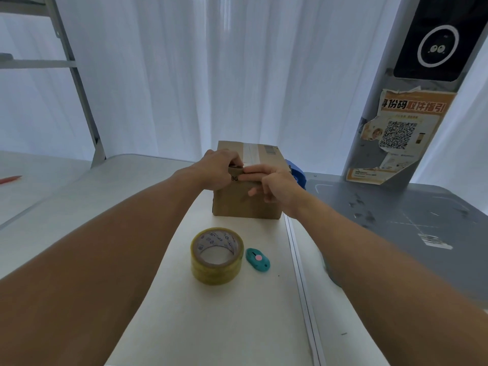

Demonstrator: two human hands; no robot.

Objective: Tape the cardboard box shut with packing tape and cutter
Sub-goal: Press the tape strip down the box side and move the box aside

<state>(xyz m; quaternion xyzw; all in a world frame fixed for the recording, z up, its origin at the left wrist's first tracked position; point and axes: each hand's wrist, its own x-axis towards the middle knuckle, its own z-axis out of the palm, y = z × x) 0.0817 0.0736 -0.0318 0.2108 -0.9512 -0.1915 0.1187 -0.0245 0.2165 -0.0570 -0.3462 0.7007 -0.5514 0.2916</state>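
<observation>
A brown cardboard box (245,204) stands on the white table (211,313), its top flaps down with a pale tape strip (249,151) running along the seam. My left hand (217,169) grips the box's near top edge from the left. My right hand (274,184) presses its fingers flat along the same edge at the tape's near end. A roll of clear yellowish packing tape (217,256) lies flat in front of the box. Just to the right of the roll lies a small teal cutter (258,259) with a pink button, untouched.
A blue object (297,173) peeks out behind the box on the right. A grey table (396,220) adjoins on the right, with a pillar carrying an orange poster (401,133). White curtains hang behind. A metal ladder (76,83) and a red pen (10,178) are at far left.
</observation>
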